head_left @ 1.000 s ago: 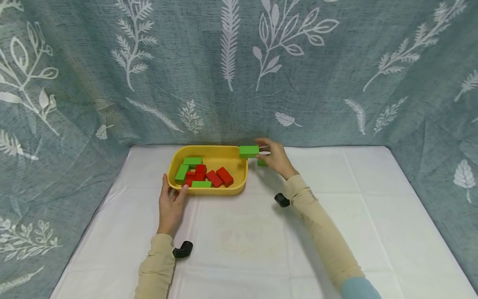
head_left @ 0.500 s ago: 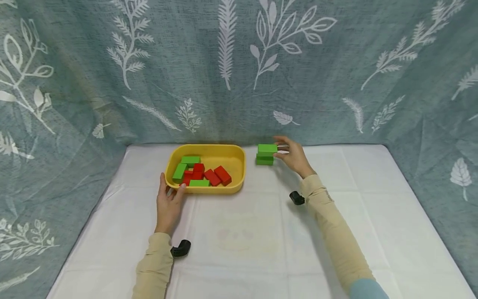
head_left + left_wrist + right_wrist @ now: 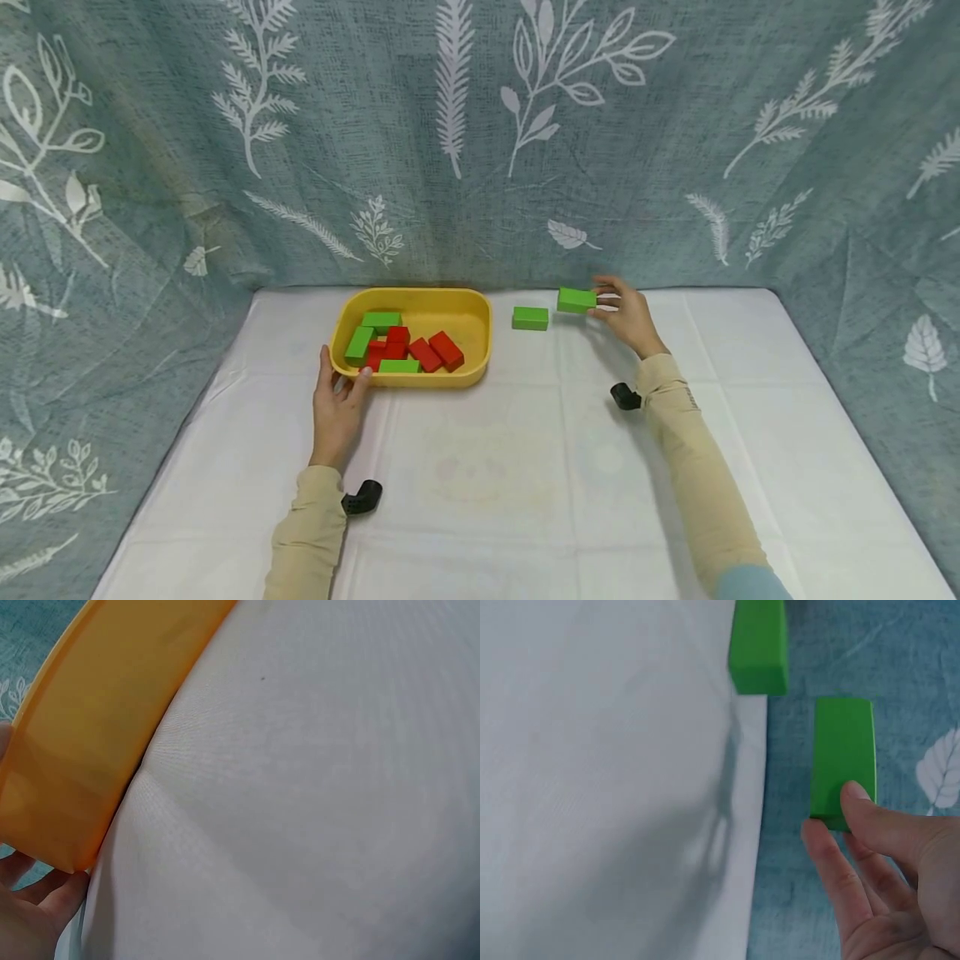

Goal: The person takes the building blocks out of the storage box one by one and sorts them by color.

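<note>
My right hand [image 3: 632, 323] pinches one end of a green rectangular block [image 3: 844, 754] between thumb and fingers. The block hangs over the back of the table, tilted slightly in the head view. Left of it, a second green block [image 3: 530, 318] lies on the cloth. My left hand [image 3: 337, 421] grips the front left corner of a yellow tray [image 3: 427, 381], with the thumb at its rim and fingers around the outside. In the left wrist view, fingertips touch the tray's wall [image 3: 97, 727] low at the corner. Inside the tray are several green blocks [image 3: 382, 320] and red blocks [image 3: 447, 350].
A white cloth [image 3: 487, 467] covers the table. Behind it and at both sides hangs a teal curtain [image 3: 420, 125] with white leaf prints, close to the table's back edge. Black wrist devices [image 3: 363, 497] sit beside both forearms.
My right hand has carried the green block rightward from over the tray's right rim, past the green block on the table. My left hand stays at the tray's corner.
</note>
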A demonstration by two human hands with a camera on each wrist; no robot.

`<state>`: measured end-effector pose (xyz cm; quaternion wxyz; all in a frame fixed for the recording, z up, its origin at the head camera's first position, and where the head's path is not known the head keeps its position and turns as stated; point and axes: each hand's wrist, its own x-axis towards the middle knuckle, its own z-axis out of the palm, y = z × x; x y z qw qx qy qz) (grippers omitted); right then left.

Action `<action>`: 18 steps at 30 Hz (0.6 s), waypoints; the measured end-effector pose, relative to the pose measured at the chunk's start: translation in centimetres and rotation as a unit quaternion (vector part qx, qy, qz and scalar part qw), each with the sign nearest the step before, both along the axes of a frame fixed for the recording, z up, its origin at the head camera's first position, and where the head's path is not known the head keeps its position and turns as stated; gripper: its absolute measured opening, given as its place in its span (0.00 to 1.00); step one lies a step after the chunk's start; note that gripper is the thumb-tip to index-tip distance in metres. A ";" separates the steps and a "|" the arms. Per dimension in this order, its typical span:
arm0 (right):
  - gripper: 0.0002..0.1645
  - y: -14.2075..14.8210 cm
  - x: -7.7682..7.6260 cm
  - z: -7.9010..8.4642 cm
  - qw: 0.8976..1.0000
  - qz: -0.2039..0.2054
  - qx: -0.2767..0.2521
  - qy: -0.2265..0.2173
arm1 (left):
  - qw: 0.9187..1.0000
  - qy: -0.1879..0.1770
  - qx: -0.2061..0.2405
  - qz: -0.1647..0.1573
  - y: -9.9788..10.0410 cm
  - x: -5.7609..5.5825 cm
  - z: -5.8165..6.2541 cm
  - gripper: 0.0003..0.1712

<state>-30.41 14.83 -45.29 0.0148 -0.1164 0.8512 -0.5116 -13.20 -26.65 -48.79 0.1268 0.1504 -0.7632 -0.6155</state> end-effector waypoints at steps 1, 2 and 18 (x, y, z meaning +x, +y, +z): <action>0.35 0.2 0.0 -0.1 1.000 -0.001 0.001 -0.002 | 1.000 0.000 0.001 0.000 0.0 0.0 0.0 0.50; 0.35 0.4 0.0 -0.3 1.000 -0.001 0.004 -0.004 | 1.000 -0.001 0.000 0.001 0.0 0.0 0.0 0.50; 0.35 1.9 -0.2 -2.3 0.999 0.017 0.044 -0.009 | 1.000 0.001 -0.001 0.004 0.0 -0.1 -0.1 0.50</action>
